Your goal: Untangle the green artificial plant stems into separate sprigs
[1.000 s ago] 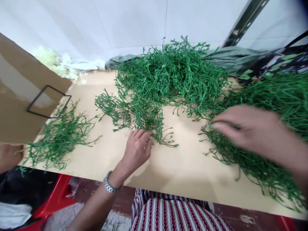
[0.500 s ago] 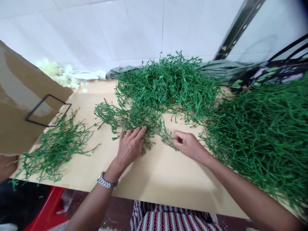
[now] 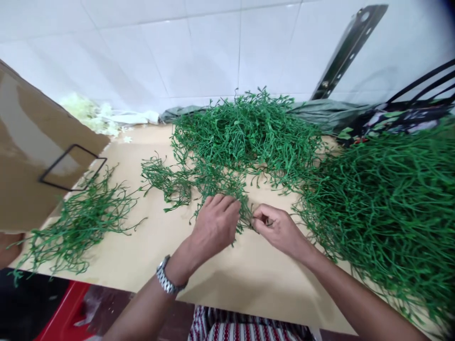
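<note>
Thin green artificial plant stems with small buds at their tips lie in a loose bunch (image 3: 167, 182) at the middle of the table. My left hand (image 3: 216, 227), a metal watch at its wrist, is curled over the near part of this bunch, its fingertips hidden among the stems. Just to the right, my right hand (image 3: 279, 229) pinches the ends of a few stems between thumb and forefinger. Behind both hands rises a larger heap of the same green stems (image 3: 245, 135).
A big green pile (image 3: 391, 203) covers the right side. At left lies a smaller green bunch (image 3: 81, 222) beside a cardboard box (image 3: 31, 156) with a black wire frame (image 3: 76, 147). Another person's hand (image 3: 10, 248) shows at the left edge. Pale flowers (image 3: 85, 113) sit behind.
My right hand came from the right pile to the middle bunch and pinches stem ends there. My left hand, laid flatter half a second ago, has shifted right and curled in.
</note>
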`<state>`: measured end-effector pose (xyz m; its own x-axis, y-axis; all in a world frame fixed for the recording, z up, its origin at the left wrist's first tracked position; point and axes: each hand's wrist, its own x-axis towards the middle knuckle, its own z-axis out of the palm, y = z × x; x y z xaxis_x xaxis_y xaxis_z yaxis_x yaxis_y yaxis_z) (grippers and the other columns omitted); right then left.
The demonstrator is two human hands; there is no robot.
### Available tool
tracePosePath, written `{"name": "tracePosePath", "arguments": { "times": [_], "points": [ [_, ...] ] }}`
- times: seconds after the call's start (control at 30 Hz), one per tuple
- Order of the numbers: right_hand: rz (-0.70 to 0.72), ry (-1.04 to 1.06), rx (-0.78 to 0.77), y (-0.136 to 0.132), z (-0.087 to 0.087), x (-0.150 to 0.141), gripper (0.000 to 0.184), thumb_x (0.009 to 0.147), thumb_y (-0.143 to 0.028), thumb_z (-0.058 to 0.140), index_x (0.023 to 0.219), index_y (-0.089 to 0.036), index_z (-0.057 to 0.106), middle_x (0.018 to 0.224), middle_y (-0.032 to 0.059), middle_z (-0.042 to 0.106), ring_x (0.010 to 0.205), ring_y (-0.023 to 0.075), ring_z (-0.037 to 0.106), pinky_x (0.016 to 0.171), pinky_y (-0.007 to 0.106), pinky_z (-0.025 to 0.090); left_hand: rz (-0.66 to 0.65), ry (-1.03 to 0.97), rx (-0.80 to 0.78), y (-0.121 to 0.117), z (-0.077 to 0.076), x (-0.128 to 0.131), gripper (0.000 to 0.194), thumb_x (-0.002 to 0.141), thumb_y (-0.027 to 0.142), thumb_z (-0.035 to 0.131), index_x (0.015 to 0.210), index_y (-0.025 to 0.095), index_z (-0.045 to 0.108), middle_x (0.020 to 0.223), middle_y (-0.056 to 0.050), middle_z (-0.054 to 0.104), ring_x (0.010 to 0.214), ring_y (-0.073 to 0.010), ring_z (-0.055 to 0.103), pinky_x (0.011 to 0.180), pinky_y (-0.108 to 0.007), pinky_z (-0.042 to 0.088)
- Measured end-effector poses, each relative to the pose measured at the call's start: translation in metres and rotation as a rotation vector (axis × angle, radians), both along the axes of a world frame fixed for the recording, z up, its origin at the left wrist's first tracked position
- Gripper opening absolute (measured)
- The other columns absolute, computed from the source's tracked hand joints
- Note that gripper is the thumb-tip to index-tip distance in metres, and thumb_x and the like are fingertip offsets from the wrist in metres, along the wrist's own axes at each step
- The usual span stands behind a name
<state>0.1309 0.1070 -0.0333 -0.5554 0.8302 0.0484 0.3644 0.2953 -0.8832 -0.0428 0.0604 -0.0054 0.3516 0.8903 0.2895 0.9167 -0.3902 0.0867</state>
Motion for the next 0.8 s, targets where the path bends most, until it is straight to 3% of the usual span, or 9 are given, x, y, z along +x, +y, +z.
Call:
{"name": "tracePosePath", "arguments": {
  "times": [0.13, 0.27, 0.37, 0.5, 0.67, 0.8],
  "points": [
    [-0.085, 0.106, -0.083, -0.002, 0.002, 0.006, 0.013, 0.075, -0.023, 0.047, 0.064, -0.017, 0.047, 0.056, -0.0034, 0.04, 0.053, 0.0087, 0.036, 0.05, 0.02, 0.029, 0.021, 0.137, -0.034, 0.013, -0.018, -0.021, 0.019, 0.08, 0.014, 0.044, 0.086, 0.02, 0.06, 0.098, -0.01, 0.061, 0.101, -0.0275, 0.05, 0.089, -0.052, 0.033],
    [-0.169, 0.354, -0.227, 0.003, -0.001, 0.013, 0.015, 0.073, -0.025, 0.049, 0.061, -0.018, 0.047, 0.054, -0.0032, 0.038, 0.051, 0.0093, 0.034, 0.049, 0.022, 0.027, 0.155, 0.194, 0.03, 0.016, -0.036, -0.057, 0.03, 0.079, 0.011, 0.043, 0.1, 0.023, 0.061, 0.12, -0.011, 0.055, 0.107, -0.0302, 0.048, 0.095, -0.058, 0.024],
    [-0.197, 0.506, -0.302, 0.006, -0.001, 0.014, 0.015, 0.072, -0.026, 0.051, 0.06, -0.018, 0.046, 0.057, -0.0018, 0.043, 0.054, 0.0106, 0.039, 0.051, 0.023, 0.031, 0.221, 0.207, 0.028, 0.02, -0.041, -0.073, 0.04, 0.079, 0.008, 0.041, 0.11, 0.027, 0.058, 0.109, -0.01, 0.061, 0.106, -0.0303, 0.049, 0.096, -0.06, 0.021],
    [-0.115, 0.524, -0.309, 0.007, -0.001, 0.009, 0.015, 0.072, -0.024, 0.05, 0.059, -0.017, 0.044, 0.062, -0.0007, 0.044, 0.061, 0.0118, 0.044, 0.058, 0.024, 0.035, 0.244, 0.186, 0.024, 0.026, -0.035, -0.069, 0.04, 0.076, 0.006, 0.041, 0.107, 0.024, 0.06, 0.102, -0.01, 0.063, 0.103, -0.0294, 0.05, 0.094, -0.057, 0.026],
    [-0.047, 0.155, -0.287, 0.005, -0.014, 0.008, 0.018, 0.075, -0.025, 0.05, 0.061, -0.017, 0.042, 0.059, -0.0032, 0.036, 0.055, 0.0089, 0.034, 0.052, 0.021, 0.028, 0.139, 0.183, 0.036, 0.018, -0.018, -0.051, 0.036, 0.076, 0.007, 0.043, 0.107, 0.019, 0.057, 0.106, -0.011, 0.062, 0.104, -0.0278, 0.05, 0.089, -0.05, 0.034],
    [-0.059, 0.084, -0.282, 0.004, -0.025, 0.011, 0.016, 0.079, -0.029, 0.047, 0.068, -0.017, 0.045, 0.059, -0.0035, 0.036, 0.054, 0.0085, 0.032, 0.05, 0.02, 0.027, 0.101, 0.162, 0.15, -0.002, -0.007, -0.052, 0.03, 0.078, 0.009, 0.046, 0.104, 0.017, 0.058, 0.106, -0.01, 0.063, 0.102, -0.0258, 0.052, 0.08, -0.039, 0.043]
  ]
}}
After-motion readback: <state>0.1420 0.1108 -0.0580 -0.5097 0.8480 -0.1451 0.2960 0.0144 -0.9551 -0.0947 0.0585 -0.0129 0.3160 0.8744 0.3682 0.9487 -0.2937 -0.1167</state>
